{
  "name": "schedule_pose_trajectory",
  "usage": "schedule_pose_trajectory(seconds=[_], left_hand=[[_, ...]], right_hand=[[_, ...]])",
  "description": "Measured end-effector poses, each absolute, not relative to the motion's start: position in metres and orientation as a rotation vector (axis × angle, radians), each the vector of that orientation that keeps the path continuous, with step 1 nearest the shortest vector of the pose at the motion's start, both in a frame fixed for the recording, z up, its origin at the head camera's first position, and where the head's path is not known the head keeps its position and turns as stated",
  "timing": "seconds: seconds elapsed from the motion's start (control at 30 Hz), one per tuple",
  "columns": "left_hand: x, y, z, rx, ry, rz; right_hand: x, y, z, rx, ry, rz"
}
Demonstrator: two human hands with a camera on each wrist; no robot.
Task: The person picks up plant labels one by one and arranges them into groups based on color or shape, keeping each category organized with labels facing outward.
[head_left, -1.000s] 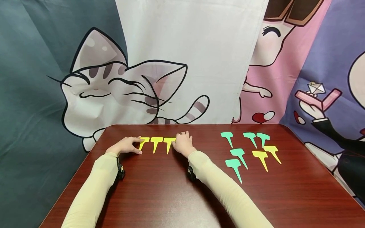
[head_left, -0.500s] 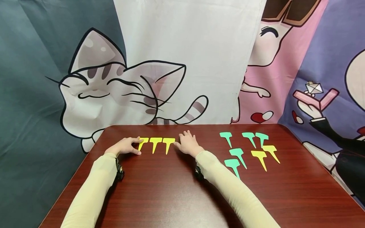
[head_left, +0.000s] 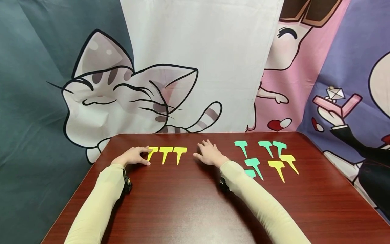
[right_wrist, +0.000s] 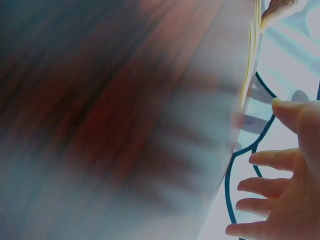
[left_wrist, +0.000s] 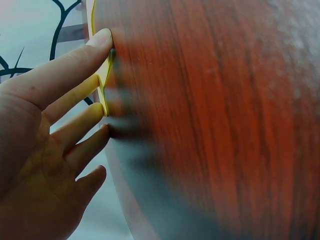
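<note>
Three yellow T-shaped plant labels lie side by side in a row at the back left of the table in the head view. The left hand [head_left: 131, 157] rests at the leftmost yellow plant label [head_left: 154, 149], covering part of its left side. In the left wrist view its fairly straight fingers and thumb touch this label's edge. Beside it lie the middle yellow plant label [head_left: 166, 151] and the right-hand yellow plant label [head_left: 180, 151]. The right hand [head_left: 211, 154] is to the right of the row, apart from it, fingers spread and holding nothing.
Several green plant labels [head_left: 241, 144] and two yellow ones [head_left: 276, 165] lie loosely on the right of the brown table [head_left: 170, 210]. One green label [head_left: 250, 173] is partly hidden by the right sleeve [head_left: 259, 200]. A cartoon-printed cloth [head_left: 198, 40] hangs behind the table.
The right hand has let go of the right-hand yellow plant label and moved away to the right, its fingers spreading. The left hand stays at the leftmost label.
</note>
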State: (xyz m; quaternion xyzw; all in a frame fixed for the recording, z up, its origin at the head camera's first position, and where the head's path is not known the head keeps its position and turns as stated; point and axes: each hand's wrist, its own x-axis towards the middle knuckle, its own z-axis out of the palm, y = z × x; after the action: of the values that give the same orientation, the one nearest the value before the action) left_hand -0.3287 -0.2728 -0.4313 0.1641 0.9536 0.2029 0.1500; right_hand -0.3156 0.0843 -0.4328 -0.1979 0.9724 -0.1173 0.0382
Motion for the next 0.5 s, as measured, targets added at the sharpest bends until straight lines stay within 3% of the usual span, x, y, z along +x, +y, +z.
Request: schedule_pose_trajectory(seconds=[0.5], left_hand=[[-0.325,-0.271,-0.429,0.465,2.729,0.600]], right_hand=[[-0.302,0.133,-0.422,-0.603,2.997,-0.320]])
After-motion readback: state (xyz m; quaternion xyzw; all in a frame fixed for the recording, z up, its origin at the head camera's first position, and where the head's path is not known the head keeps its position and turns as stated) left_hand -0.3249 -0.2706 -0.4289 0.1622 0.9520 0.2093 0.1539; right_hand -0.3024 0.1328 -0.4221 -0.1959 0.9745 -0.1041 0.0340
